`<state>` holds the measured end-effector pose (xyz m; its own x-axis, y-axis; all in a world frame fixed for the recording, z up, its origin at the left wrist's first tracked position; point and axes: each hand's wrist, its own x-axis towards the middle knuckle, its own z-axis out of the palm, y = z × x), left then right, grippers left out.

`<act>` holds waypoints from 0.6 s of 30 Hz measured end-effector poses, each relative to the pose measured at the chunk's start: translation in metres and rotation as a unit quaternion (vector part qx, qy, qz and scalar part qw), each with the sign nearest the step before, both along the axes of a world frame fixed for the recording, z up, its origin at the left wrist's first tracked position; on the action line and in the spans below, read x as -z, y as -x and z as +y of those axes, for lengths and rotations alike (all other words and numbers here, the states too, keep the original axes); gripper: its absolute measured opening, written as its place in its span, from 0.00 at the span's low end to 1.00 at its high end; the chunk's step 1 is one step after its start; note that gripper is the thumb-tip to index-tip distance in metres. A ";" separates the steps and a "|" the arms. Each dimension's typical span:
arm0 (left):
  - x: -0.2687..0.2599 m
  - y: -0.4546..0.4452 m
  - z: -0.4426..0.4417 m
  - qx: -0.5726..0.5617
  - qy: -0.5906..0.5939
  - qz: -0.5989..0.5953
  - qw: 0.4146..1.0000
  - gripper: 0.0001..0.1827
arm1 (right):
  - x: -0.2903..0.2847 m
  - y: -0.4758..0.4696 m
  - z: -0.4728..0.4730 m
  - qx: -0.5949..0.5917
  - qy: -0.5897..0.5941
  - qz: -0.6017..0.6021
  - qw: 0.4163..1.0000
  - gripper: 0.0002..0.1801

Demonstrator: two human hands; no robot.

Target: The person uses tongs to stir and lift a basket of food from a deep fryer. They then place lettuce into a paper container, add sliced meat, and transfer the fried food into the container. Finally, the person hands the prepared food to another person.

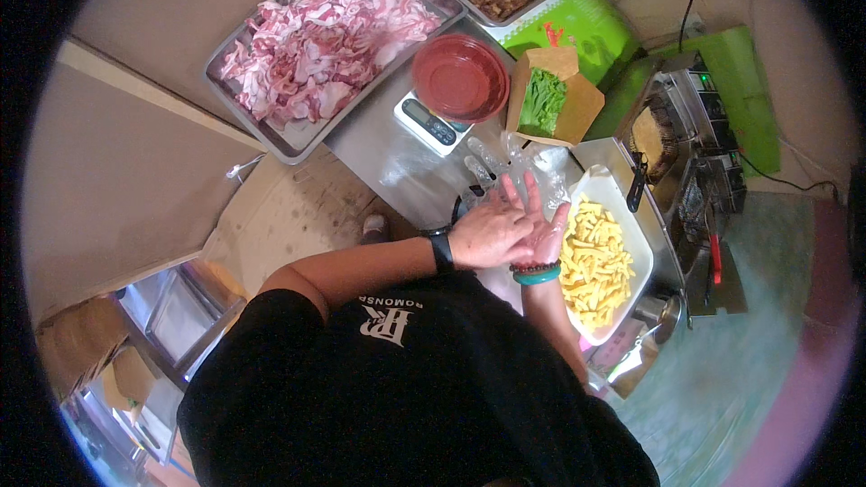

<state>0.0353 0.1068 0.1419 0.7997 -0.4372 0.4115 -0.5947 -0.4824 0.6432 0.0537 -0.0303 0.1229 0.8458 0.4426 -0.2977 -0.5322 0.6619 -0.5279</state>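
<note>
My left hand (488, 237), with a black watch at its wrist, lies across my right hand (543, 237). Its fingers touch the right palm; whether they pinch anything is hidden. My right hand is turned up with its fingers spread, and a beaded bracelet and a turquoise bangle (538, 276) circle its wrist. Just beyond the fingertips, clear plastic film (541, 159) lies crumpled on the steel table (385, 161), with finger-like shapes as of disposable gloves. To the right of my right hand is a white tray (639, 267) of cut potato fries (595, 264).
Ahead, a red-brown bowl (457, 74) sits on a digital scale (427, 123). Right of it stands an open paper box (583, 105) with lettuce (543, 101). A metal tray of sliced raw meat (318, 47) is ahead left. Fryer baskets (655, 135) are at right.
</note>
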 end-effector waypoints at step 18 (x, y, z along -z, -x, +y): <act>-0.015 0.024 -0.058 0.224 0.093 0.033 0.970 0.07 | -0.025 0.003 -0.026 -0.030 0.017 -0.046 0.998 0.39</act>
